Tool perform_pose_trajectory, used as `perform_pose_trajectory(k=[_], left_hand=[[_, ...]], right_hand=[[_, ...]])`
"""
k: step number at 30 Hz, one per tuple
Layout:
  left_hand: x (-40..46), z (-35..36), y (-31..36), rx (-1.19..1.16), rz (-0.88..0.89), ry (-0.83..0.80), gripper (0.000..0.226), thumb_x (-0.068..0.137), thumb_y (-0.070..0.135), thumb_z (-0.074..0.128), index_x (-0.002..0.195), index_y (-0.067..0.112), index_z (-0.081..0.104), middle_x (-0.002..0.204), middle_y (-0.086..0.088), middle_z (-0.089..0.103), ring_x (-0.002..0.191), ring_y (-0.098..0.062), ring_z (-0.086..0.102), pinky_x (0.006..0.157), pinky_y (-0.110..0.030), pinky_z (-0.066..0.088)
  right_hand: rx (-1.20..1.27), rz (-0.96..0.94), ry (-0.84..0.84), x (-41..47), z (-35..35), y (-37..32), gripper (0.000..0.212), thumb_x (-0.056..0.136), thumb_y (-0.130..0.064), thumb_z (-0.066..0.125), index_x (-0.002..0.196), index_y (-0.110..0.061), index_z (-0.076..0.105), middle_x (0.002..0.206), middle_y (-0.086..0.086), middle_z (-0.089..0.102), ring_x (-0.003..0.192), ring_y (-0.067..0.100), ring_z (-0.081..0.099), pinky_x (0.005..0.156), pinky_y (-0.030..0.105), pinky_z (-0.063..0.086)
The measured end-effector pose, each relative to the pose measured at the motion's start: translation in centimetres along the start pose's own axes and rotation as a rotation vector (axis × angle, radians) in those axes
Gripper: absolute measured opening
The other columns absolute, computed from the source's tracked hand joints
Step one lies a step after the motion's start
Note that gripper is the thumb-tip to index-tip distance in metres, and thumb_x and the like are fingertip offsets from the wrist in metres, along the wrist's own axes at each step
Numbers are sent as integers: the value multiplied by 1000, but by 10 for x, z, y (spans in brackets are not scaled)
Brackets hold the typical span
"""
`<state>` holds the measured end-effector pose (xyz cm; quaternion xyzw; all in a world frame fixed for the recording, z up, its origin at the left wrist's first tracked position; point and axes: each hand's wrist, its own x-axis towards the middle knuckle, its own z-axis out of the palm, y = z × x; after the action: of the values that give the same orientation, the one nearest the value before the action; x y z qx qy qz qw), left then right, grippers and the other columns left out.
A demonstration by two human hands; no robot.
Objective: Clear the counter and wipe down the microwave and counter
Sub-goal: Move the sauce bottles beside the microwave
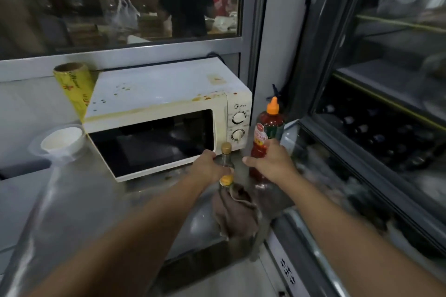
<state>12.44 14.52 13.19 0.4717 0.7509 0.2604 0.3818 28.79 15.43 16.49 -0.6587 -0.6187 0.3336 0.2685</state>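
Note:
A stained white microwave stands on the steel counter. In front of its right corner my left hand is closed around a small clear bottle with a tan cap. My right hand grips a red chili sauce bottle with an orange cap, upright beside the microwave. A brown cloth lies crumpled on the counter just below both hands, with a second small yellow-labelled bottle at its top edge.
A yellow cling-film roll leans at the microwave's left rear corner. A white bowl in a clear plastic container sits to the left. A glass-fronted cooler with dark bottles borders the counter on the right. A window runs behind.

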Motion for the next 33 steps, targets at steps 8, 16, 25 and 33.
perform_pose_trajectory(k=[8,16,25,33], left_hand=[[45,34,-20,78,-22,60,73,70,30,79,130,15,40,120,-9,56,110,-29,55,91,-36,48],[79,58,-41,61,39,86,59,65,21,79,117,18,52,112,-2,62,104,-24,57,79,-26,41],[93,69,-56,24,71,140,50,60,19,82,106,21,61,92,5,62,89,-18,61,72,-23,42],[84,53,-59,51,50,134,38,57,21,82,83,28,55,78,8,58,69,-9,53,55,-22,37]], right_hand=[[14,37,30,28,16,40,76,68,-37,81,130,-15,43,125,7,53,112,25,54,91,29,42],[0,59,85,45,32,62,68,67,-37,81,122,-17,47,116,4,58,92,16,53,73,23,40],[63,107,96,50,35,78,61,67,-32,82,117,-18,49,116,3,62,103,20,60,83,30,47],[64,151,103,52,31,80,61,68,-32,81,117,-17,48,116,3,62,104,22,61,82,31,47]])
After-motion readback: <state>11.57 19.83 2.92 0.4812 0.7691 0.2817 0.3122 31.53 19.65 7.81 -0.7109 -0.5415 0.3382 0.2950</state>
